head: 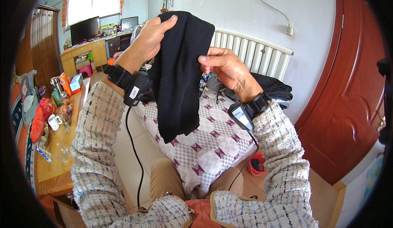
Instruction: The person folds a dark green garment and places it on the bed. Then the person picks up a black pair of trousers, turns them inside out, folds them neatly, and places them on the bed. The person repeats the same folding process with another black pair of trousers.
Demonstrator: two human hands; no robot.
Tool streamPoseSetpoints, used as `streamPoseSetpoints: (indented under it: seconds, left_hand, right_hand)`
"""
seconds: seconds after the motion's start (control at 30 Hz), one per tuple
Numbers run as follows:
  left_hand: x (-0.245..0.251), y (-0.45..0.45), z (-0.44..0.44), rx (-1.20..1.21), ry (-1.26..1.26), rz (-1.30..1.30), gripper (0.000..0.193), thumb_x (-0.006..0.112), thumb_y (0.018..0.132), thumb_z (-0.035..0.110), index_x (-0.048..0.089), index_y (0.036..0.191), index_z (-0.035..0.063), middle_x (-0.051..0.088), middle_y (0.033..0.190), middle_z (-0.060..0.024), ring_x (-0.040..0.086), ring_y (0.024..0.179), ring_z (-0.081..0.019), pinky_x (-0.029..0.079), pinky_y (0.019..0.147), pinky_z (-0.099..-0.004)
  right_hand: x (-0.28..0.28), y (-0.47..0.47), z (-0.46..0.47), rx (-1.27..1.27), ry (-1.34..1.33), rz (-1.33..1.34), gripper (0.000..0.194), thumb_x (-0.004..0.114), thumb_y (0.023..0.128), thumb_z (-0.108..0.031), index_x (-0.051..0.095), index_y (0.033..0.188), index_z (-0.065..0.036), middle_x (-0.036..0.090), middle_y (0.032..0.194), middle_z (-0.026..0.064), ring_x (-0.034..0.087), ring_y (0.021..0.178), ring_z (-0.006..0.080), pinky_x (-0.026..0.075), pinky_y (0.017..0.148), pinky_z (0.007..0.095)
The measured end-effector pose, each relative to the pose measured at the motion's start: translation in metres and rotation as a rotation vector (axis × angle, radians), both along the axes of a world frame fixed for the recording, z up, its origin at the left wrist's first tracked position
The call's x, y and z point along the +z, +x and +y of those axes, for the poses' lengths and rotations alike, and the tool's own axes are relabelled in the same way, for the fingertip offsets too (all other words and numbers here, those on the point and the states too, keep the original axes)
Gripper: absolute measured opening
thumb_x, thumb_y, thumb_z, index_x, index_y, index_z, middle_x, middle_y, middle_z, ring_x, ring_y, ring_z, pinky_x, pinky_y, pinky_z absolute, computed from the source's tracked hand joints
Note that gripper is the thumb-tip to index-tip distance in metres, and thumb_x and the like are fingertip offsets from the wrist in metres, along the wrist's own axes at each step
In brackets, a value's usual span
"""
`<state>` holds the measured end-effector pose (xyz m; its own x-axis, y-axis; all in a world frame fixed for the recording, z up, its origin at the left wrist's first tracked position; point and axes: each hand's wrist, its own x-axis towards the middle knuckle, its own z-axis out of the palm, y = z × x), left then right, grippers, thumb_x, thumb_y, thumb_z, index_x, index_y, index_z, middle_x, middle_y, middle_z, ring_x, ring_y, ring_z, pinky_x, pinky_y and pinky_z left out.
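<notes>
A black cloth garment (181,74), folded lengthwise, hangs in front of me over a covered surface. Its kind cannot be made out. My left hand (153,37) grips the upper left corner, thumb lying over the front. At the right edge, about a third of the way down, my right hand (225,65) pinches the fabric between thumb and fingers. Below the garment's loose lower end spreads a patterned cloth (212,132) with maroon and grey shapes. Dark folded clothes (271,86) lie on its far right side, and a floral fabric (205,80) shows partly behind the garment.
To the left, a wooden table (56,172) carries a white mug (54,122), glasses, an orange bottle (65,83) and a tissue box (76,83). A white radiator (254,53) lines the wall. A red bucket (256,164) stands on the floor near a red door (347,105). Cables hang from both wrist devices.
</notes>
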<state>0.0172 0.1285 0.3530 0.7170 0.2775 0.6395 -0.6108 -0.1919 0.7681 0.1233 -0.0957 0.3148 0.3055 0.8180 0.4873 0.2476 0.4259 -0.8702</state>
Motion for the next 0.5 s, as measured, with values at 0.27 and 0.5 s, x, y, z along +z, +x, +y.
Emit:
streamPoseSetpoints:
  seconds: [0.27,0.5]
  left_hand:
    - [-0.010,0.000,0.016,-0.030,-0.039,-0.005,0.029,0.057,0.102,0.025,0.066,0.112,-0.0013,0.070,0.109,-0.0073,0.067,0.097,-0.0145,0.054,0.087,-0.0305]
    - [-0.014,-0.005,0.019,-0.197,-0.037,0.006,0.033,0.057,0.102,0.026,0.063,0.118,-0.0022,0.068,0.117,-0.0096,0.066,0.103,-0.0166,0.054,0.090,-0.0327]
  right_hand:
    - [-0.010,0.023,-0.004,0.039,0.012,0.220,0.011,0.067,0.095,-0.016,0.065,0.094,-0.006,0.069,0.088,0.0031,0.067,0.076,0.0112,0.053,0.069,0.0248]
    - [-0.023,0.024,0.002,-0.248,-0.111,-0.009,0.018,0.071,0.093,-0.018,0.066,0.089,-0.002,0.064,0.077,0.0019,0.062,0.067,0.0085,0.053,0.064,0.0229]
